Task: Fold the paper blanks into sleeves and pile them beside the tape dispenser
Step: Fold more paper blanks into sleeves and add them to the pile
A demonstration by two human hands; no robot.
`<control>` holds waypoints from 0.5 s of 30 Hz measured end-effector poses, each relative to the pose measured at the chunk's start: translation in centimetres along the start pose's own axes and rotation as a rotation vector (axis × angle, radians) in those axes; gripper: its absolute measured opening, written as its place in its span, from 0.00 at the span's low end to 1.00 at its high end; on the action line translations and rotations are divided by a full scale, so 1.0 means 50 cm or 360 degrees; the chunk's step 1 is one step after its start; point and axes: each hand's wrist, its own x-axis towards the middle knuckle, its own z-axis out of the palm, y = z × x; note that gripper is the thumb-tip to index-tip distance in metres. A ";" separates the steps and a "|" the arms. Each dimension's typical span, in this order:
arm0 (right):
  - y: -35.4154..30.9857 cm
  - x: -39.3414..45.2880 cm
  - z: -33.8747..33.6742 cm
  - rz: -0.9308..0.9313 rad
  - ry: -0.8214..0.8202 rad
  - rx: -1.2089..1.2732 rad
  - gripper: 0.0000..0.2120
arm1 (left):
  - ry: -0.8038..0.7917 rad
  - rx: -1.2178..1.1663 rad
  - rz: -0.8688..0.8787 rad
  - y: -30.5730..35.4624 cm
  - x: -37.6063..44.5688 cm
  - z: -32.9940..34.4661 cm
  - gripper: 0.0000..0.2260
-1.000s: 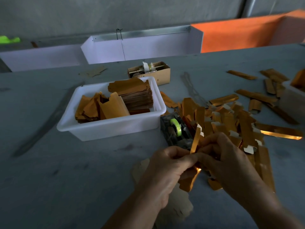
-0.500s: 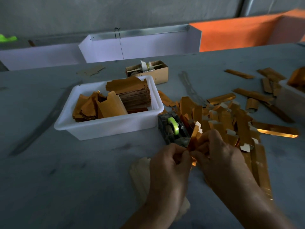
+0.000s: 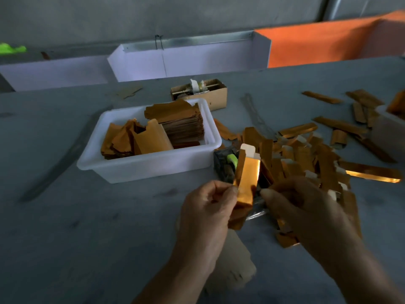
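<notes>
since our hands work close to the body, we start there: a pale flat cardboard piece (image 3: pixel 232 260) lies on the grey table (image 3: pixel 65 238) under our left wrist, probably just a work pad, hard to tell. our left hand (image 3: pixel 206 213) pinches the shiny orange-gold folded paper sleeve (image 3: pixel 246 183) at its lower left edge, thumb and forefinger closed narrow on it, other fingers curled in behind. we hold it upright and tilted a bit, likely so the fold line and the white end flap at the top face us for checking. our right hand (image 3: pixel 306 207) sits just beside the sleeve's right edge, fingers curled; whether its fingertip touches the sleeve or a bit of tape we cannot tell, too dark and blurred.

just behind the sleeve stands the dark tape dispenser with a green roll (image 3: pixel 225 165), kept near so tape is in reach. to its right, touching it, spreads the loose pile of finished orange-gold sleeves (image 3: pixel 306 159), which is where this one should go, we judge. left of the dispenser sits the white plastic tub (image 3: pixel 142 167) with a stack of flat orange paper blanks (image 3: pixel 177 123), the supply, placed on the left-hand side for quick picking.

farther off: a small brown cardboard box (image 3: pixel 203 91), scattered gold strips at far right (image 3: pixel 341 123), then white and orange bins at the table's back edge.
</notes>
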 end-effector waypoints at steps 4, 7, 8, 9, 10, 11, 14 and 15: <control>-0.004 -0.002 0.044 0.0059 -0.0168 0.0209 0.17 | -0.0035 0.0098 0.0032 -0.003 -0.011 0.004 0.06; 0.002 -0.003 0.057 0.0097 -0.0235 0.0367 0.08 | -0.0095 0.0033 -0.0068 -0.003 -0.014 -0.005 0.06; 0.003 -0.001 0.056 0.0112 -0.0254 0.0407 0.03 | -0.0133 -0.0002 -0.0109 -0.003 -0.013 -0.010 0.06; 0.006 0.000 0.056 0.0128 -0.0281 0.0453 0.02 | -0.0160 -0.0027 -0.0142 -0.003 -0.013 -0.015 0.07; 0.006 -0.001 0.056 0.0156 -0.0313 0.0510 0.05 | -0.0183 -0.0047 -0.0169 -0.004 -0.013 -0.019 0.07; 0.011 -0.003 0.056 0.0196 -0.0350 0.0541 0.06 | -0.0213 -0.0061 -0.0195 -0.004 -0.013 -0.023 0.07; 0.012 0.000 0.038 0.0262 -0.0352 0.0476 0.07 | -0.0261 -0.0079 -0.0226 -0.004 -0.007 -0.038 0.07; 0.015 0.006 0.022 0.0256 -0.0281 0.0437 0.07 | -0.0208 -0.0055 -0.0215 -0.007 -0.002 -0.048 0.08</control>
